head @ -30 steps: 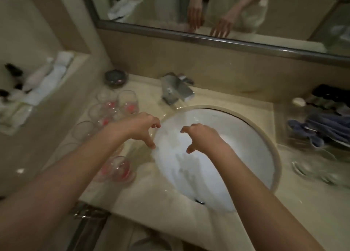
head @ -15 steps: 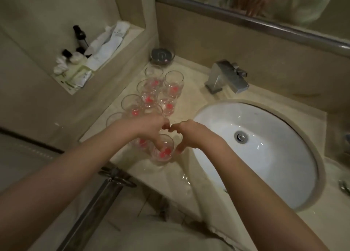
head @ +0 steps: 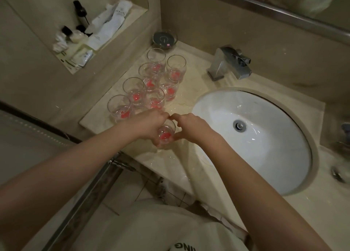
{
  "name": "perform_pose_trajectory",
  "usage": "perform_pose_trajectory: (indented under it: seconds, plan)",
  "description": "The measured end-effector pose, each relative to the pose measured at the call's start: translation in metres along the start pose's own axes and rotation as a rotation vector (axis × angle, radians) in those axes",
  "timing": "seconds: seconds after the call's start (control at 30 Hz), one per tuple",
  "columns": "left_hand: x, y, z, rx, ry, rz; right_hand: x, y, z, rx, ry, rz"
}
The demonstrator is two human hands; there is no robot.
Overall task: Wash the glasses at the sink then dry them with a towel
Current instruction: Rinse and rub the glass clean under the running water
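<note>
Glass (head: 166, 135) with a red spot inside sits on the tabletop (head: 191, 91) left of the sink (head: 265, 156), left hand (head: 149, 125) and right hand (head: 191, 128) both curled round it; shirt print blurred, unreadable.

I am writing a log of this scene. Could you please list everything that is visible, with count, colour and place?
glass in hands: 1, clear with red base, counter edge left of sink
other glasses: 7, clear with red bases, counter behind hands
dish: 1, dark, back corner
tap: 1, chrome, behind sink
sink: 1, white, right
toiletries: several, black and white, wall niche
left hand: grips glass
right hand: grips glass
</note>
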State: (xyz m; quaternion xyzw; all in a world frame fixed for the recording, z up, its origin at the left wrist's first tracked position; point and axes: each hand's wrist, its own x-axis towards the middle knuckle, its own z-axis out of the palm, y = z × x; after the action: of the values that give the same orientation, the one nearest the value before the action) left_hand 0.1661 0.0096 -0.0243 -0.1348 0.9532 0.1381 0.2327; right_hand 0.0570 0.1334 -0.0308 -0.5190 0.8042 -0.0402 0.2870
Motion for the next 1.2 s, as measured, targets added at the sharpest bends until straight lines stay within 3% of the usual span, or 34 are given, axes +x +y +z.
perform_pose_trajectory:
  seconds: [0.13,0.37,0.67,0.93,1.07,1.2]
  plan:
    - [0.003,0.002,-0.003,-0.065,0.038,0.042,-0.004,0.010,0.001,0.074,0.003,0.013]
    - [0.033,0.024,-0.021,-0.221,0.044,0.081,-0.022,0.055,-0.011,0.505,0.043,0.069]
    - [0.108,0.065,-0.061,-0.328,0.104,0.166,-0.026,0.126,-0.052,0.567,0.199,0.177]
    - [0.170,0.084,-0.047,-0.703,-0.002,0.134,-0.027,0.182,-0.061,0.651,0.258,0.256]
    - [0.189,0.085,-0.037,-0.805,0.007,0.090,-0.031,0.216,-0.077,0.913,0.445,0.330]
    - [0.201,0.087,-0.036,-0.822,0.051,0.050,-0.004,0.237,-0.109,0.869,0.572,0.327]
